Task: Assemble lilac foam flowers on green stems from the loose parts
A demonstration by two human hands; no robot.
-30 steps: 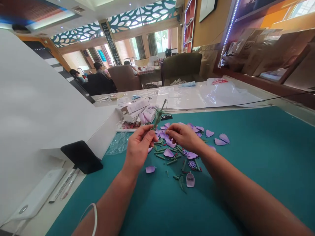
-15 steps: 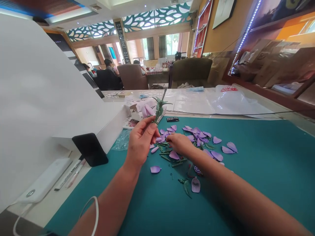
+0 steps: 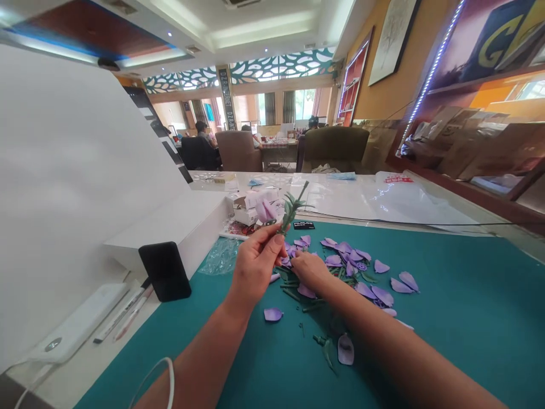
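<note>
My left hand (image 3: pixel 258 258) is closed, pinching a green leafy toy flower stem (image 3: pixel 293 207) between thumb and fingers. The stem leans up to the right. A lilac blossom (image 3: pixel 266 210) shows just above the knuckles; whether it is joined to the stem I cannot tell. My right hand (image 3: pixel 310 267) reaches into a pile of loose purple petals (image 3: pixel 344 250), with its fingers curled together. What they hold, if anything, is hidden. Several green stem pieces (image 3: pixel 292 293) lie beneath and beside that hand. Closer to me are a single petal (image 3: pixel 273 314), a pale petal (image 3: pixel 346 349) and a green leaf piece (image 3: pixel 327 353).
A dark phone (image 3: pixel 165 271) leans against a white box (image 3: pixel 204 221) at the left. Clear plastic wrap (image 3: pixel 219 257) and small cartons (image 3: pixel 247 213) lie behind my left hand. A white cable (image 3: pixel 171 375) loops over my left forearm. A black card (image 3: pixel 304 225) rests at the green mat's back edge.
The view has tilted up, so the tabletop sits lower. My left hand still grips the stem, which now leans more to the right. My right hand stays at the pile.
</note>
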